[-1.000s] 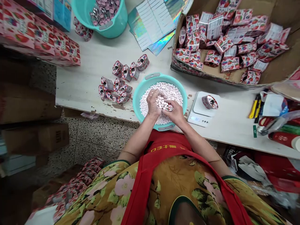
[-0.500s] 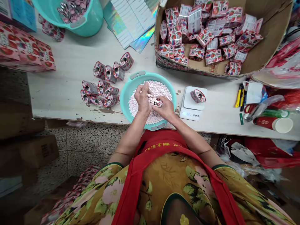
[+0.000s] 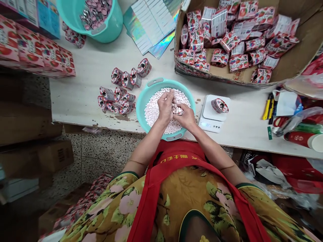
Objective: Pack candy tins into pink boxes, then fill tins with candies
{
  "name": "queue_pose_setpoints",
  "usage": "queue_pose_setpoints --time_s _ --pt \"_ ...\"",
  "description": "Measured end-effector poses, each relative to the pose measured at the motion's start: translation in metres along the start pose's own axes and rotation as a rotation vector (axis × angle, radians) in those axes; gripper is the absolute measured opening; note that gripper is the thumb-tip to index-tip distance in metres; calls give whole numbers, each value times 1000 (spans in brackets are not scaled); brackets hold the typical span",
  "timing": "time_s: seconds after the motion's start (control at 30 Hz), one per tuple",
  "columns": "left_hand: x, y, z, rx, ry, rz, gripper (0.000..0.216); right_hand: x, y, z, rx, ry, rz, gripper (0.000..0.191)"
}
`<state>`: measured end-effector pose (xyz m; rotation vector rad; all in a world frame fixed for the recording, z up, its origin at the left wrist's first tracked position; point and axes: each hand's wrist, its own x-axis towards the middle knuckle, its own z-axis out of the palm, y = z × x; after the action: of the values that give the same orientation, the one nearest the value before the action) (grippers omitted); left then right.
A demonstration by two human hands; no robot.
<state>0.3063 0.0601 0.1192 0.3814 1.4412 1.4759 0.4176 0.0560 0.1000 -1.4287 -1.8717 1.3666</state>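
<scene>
Over a turquoise basin (image 3: 143,101) of pale pink candies (image 3: 153,107), my two hands meet. My right hand (image 3: 186,117) is closed around a small printed container (image 3: 179,111), with candies at its opening. Close against its top, my left hand (image 3: 165,107) is curled, fingers bent over a few candies (image 3: 174,107); its palm is partly hidden. A white digital scale (image 3: 210,125) stands to the right of the basin, bearing another open strawberry-print container (image 3: 220,105). Several similar containers (image 3: 126,80) stand or lie left of the basin.
A cardboard box (image 3: 242,80) of filled strawberry packs (image 3: 238,63) sits at the back right. Behind stand a turquoise tub (image 3: 111,32) of shiny round pieces and label sheets (image 3: 151,23). Strawberry cartons (image 3: 30,47) are at left; cutters (image 3: 267,107) and a red cup (image 3: 300,138) lie right.
The view has shifted, so everything sits further right in the picture. Both hands stay together over the basin; fewer candies show between them, and the left fingers have moved slightly closer to the container.
</scene>
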Motion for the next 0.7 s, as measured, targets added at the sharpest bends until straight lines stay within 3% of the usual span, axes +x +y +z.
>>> queue_pose_setpoints --time_s 0.17,0.3,0.5,0.7 --pt "-7 2 1 10 31 0 46 -4 1 -2 15 8 -22 35" --pt "-11 3 1 43 -99 -84 47 -5 3 -4 -25 -4 -1 31" --pt "0 5 -12 -20 -56 -74 43 -7 9 -7 73 -12 -50 36" --pt "-12 3 -11 9 -178 -99 40 -10 11 -1 128 -21 -17 30"
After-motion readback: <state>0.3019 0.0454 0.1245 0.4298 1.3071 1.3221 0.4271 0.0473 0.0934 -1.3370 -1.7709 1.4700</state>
